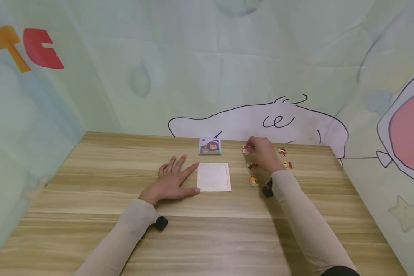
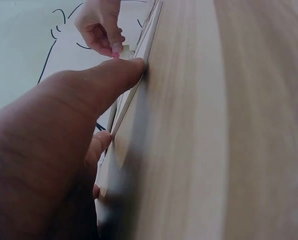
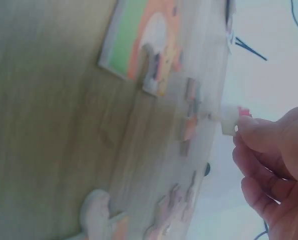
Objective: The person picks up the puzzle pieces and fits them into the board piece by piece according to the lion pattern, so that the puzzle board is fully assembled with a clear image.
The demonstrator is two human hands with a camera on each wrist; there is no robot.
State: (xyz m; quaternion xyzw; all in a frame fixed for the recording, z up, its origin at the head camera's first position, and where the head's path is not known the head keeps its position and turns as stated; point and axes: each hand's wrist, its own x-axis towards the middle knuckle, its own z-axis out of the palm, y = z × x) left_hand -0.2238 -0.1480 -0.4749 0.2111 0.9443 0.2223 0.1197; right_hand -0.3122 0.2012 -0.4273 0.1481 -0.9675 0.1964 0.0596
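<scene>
My left hand (image 1: 170, 182) lies with fingers spread on the table, thumb and index fingertips at the left edge of a square white puzzle tray (image 1: 214, 177) with a raised border. In the left wrist view, the thumb (image 2: 113, 75) is at the tray's edge. Above the table, right of a lion picture card (image 1: 209, 147), my right hand (image 1: 263, 153) pinches a small jigsaw piece (image 3: 230, 120) between thumb and fingers; pale with a red patch, it stands clear of the wood in the right wrist view.
Several colourful jigsaw pieces lie around the right hand, among them an orange and green piece (image 1: 253, 181), one by the wrist (image 1: 252, 166) and two farther right (image 1: 282, 152). A printed cloth backdrop (image 1: 207, 69) rises behind the wooden table (image 1: 207, 237).
</scene>
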